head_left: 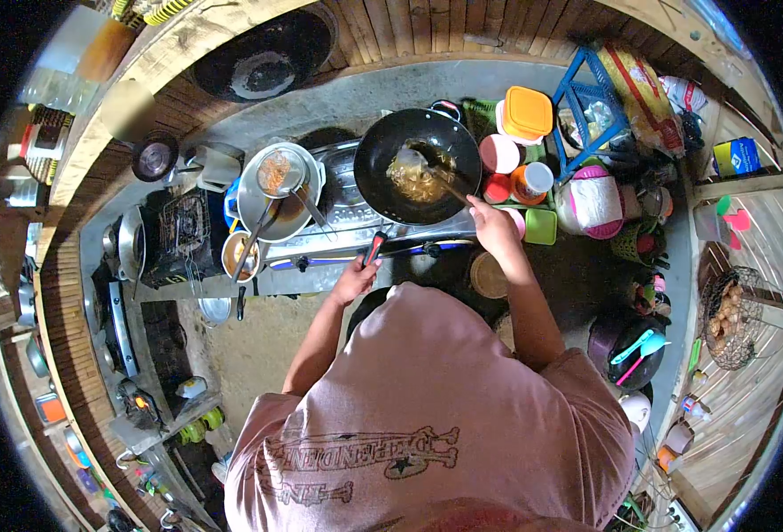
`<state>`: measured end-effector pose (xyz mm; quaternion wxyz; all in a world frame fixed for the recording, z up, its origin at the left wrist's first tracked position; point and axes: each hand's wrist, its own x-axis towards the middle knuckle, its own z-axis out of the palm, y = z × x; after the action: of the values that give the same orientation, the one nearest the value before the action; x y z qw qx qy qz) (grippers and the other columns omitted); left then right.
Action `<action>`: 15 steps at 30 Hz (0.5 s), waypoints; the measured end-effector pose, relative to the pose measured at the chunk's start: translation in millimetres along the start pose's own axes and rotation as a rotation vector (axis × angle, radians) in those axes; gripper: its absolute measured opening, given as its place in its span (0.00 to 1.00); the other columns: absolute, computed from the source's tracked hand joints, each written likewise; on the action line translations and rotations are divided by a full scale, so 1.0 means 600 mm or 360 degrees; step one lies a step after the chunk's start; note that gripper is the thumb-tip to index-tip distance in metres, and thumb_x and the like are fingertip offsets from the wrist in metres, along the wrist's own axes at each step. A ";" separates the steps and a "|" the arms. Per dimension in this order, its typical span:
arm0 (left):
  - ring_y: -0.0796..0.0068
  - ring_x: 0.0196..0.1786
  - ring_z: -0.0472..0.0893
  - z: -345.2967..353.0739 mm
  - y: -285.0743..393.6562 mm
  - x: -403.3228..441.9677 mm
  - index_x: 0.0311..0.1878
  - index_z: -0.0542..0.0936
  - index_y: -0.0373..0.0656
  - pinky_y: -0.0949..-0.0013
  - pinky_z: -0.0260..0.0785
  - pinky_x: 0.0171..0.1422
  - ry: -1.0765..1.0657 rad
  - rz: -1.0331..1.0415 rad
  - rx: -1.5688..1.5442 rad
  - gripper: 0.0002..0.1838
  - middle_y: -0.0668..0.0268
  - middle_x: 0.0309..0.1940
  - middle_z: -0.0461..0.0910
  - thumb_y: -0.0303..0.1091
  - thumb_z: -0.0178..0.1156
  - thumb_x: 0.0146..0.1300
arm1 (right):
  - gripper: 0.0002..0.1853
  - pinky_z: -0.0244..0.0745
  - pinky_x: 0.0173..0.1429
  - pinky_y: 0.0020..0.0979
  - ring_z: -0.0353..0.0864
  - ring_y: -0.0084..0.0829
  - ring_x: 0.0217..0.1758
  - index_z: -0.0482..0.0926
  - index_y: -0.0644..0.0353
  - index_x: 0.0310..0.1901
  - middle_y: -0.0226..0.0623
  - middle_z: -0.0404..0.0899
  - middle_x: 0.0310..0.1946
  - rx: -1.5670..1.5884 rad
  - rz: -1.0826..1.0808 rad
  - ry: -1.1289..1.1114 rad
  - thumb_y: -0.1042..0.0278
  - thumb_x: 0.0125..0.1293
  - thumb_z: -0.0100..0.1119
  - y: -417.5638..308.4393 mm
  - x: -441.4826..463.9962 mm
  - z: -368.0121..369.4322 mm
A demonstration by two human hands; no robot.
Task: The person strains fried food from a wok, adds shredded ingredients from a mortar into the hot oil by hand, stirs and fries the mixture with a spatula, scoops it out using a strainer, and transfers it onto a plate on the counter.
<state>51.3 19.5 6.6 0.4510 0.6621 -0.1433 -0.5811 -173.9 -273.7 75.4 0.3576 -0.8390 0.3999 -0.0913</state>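
Note:
A black wok [375, 182] sits on the stove, with brown, wet-looking food [420, 184] in its bottom. My left hand [354, 280] is closed around the wok's black-and-red handle [376, 246], which points toward me. In my right hand [490, 222] is the wooden handle of a spatula [449, 188]. The spatula's pale head rests in the food, and its exact shape is partly hidden there. Left of the wok stands a large pale basin [254, 213] with a strainer [282, 173] of orange-brown bits across it.
A small bowl [241, 257] with a utensil stands before the basin. Right of the wok are an orange-lidded container [528, 112], a lime-green container [541, 226] and a blue plastic rack [591, 106]. A grill rack [183, 226] lies at the left. Another wok [263, 53] hangs at the back.

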 end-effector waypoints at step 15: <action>0.85 0.17 0.61 0.000 0.000 0.000 0.36 0.67 0.50 0.75 0.52 0.19 0.0035 0.0027 0.0014 0.17 0.77 0.18 0.64 0.49 0.62 0.70 | 0.18 0.79 0.44 0.50 0.85 0.50 0.40 0.80 0.46 0.60 0.51 0.84 0.36 -0.0213 0.0015 0.0191 0.59 0.72 0.50 -0.032 0.007 -0.037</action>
<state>51.1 19.6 6.5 0.4546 0.6692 -0.1464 -0.5693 -169.3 -280.4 103.6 0.2765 -0.8521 0.4297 -0.1129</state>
